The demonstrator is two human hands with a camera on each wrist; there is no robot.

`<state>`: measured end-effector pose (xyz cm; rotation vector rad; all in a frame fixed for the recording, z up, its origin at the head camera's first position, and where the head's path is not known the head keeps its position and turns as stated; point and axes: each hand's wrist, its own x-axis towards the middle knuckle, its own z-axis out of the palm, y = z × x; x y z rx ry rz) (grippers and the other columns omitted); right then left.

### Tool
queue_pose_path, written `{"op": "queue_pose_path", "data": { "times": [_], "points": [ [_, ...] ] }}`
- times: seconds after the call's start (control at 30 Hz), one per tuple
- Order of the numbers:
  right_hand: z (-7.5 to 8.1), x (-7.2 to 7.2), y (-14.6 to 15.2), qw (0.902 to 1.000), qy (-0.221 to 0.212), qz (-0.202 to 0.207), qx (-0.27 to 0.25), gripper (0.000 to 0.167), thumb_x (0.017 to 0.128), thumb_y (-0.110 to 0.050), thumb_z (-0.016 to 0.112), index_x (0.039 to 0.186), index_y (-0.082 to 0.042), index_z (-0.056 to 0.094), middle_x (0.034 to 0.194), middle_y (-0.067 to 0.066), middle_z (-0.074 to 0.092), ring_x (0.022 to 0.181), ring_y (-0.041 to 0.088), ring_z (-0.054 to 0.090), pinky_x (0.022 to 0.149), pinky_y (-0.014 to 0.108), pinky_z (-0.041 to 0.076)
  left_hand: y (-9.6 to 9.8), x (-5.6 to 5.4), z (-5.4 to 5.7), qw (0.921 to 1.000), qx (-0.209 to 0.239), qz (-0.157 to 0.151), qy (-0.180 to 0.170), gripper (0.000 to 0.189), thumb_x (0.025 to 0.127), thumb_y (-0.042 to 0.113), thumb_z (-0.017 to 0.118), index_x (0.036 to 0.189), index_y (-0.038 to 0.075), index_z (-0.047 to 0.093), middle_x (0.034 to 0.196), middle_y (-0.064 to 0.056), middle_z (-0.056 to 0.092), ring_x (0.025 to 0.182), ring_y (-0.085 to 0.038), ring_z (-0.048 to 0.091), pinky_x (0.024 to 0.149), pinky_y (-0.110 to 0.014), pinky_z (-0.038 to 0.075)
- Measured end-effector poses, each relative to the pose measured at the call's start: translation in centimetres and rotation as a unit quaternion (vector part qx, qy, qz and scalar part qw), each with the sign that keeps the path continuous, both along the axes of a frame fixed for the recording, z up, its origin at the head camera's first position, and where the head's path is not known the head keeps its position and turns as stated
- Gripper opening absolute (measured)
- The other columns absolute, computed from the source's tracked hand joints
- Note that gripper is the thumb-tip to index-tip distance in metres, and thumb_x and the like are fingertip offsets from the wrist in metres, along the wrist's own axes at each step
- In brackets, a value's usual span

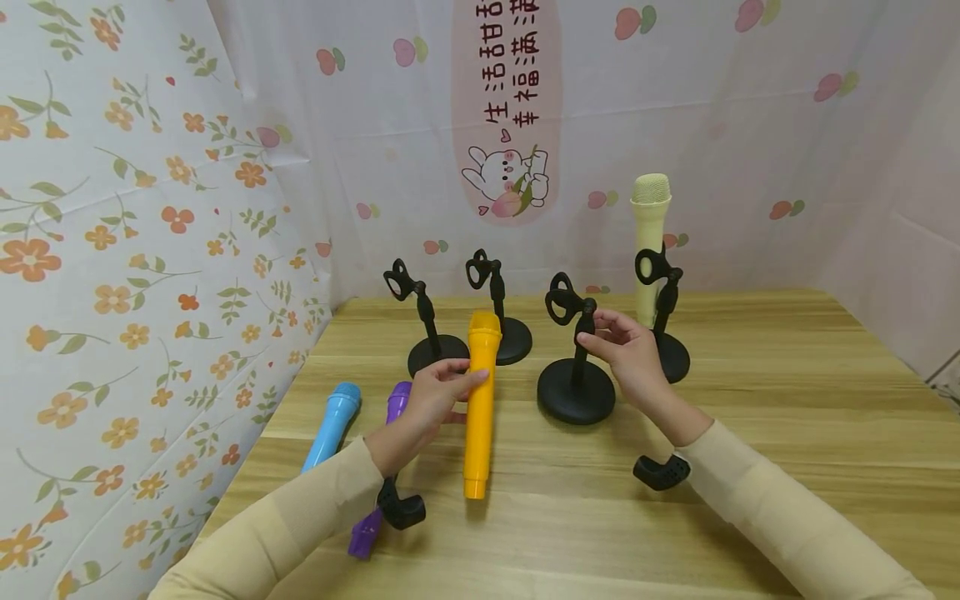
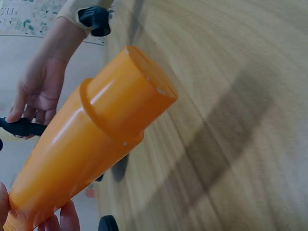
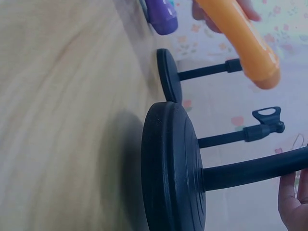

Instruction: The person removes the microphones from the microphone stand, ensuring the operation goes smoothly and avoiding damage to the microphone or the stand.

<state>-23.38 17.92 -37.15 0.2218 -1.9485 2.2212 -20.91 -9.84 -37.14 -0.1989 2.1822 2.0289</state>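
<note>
My left hand point(image 1: 429, 404) grips an orange toy microphone point(image 1: 480, 433) around its middle, head up. Its lower end hangs above the table, with its shadow beside it in the left wrist view. With thumb and fingers, my right hand point(image 1: 628, 358) holds a black microphone stand point(image 1: 576, 398) by the upper pole, just below the clip. Nothing sits in that clip. A pale yellow microphone point(image 1: 651, 221) stands upright at the clip of another stand point(image 1: 672, 358), behind the right hand. Left of the orange microphone lies a purple microphone point(image 1: 397, 402), partly hidden by the left forearm.
Two more black stands, one at left point(image 1: 437, 354) and one behind point(image 1: 516, 342), have bare clips. A blue microphone point(image 1: 330, 429) lies at the table's left edge. Patterned cloth point(image 1: 375, 167) hangs behind the wooden table point(image 1: 787, 400). Black cameras are worn at both wrists.
</note>
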Motion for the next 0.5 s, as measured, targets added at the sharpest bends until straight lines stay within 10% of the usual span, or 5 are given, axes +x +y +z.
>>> {"op": "queue_pose_path", "data": {
  "times": [0.5],
  "points": [
    [1.3, -2.7, -0.3, 0.9999, 0.002, -0.003, -0.014, 0.026, 0.088, -0.006, 0.072, 0.11, -0.017, 0.063, 0.103, 0.003, 0.054, 0.099, 0.013, 0.057, 0.083, 0.023, 0.053, -0.6, 0.5, -1.2, 0.999, -0.028, 0.013, -0.032, 0.05, 0.083, 0.032, 0.079, 0.121, 0.005, 0.061, 0.104, -0.012, 0.064, 0.084, -0.025, 0.061, 0.067, -0.043, 0.058]
  ]
}}
